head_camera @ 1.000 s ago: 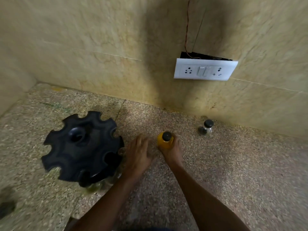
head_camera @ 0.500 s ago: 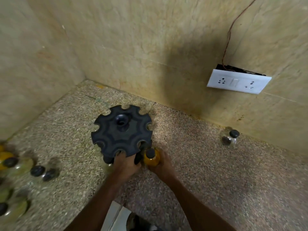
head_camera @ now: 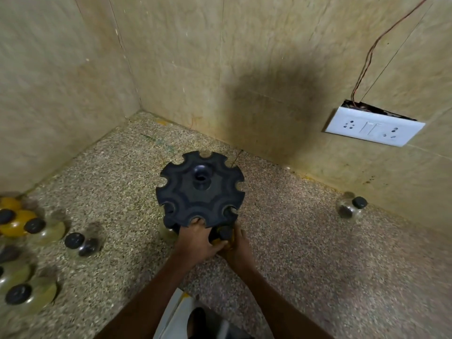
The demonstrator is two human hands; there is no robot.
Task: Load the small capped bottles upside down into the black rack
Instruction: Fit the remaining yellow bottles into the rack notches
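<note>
The black rack [head_camera: 200, 192] is a round notched disc standing on the speckled counter near the back wall. My left hand [head_camera: 198, 241] grips the rack's near edge, fingers reaching under the rim. My right hand [head_camera: 238, 245] holds a small yellow bottle with a black cap [head_camera: 225, 232], cap up, right against the rack's near-right notch. Another clear bottle [head_camera: 168, 232] shows partly under the rack's near-left edge. A lone clear bottle with a black cap [head_camera: 352, 209] stands at the right by the wall.
Several capped bottles, clear and yellow [head_camera: 29, 228], crowd the counter's left edge, one pair [head_camera: 80, 242] nearer the middle. A white switch and socket plate [head_camera: 371, 128] hangs off the right wall with loose wires. Tiled walls close in the counter behind and left.
My view has pulled back and swung left, bringing the left bottles into sight. Both hands came to the rack's near edge; the right hand carried the yellow bottle up to a notch.
</note>
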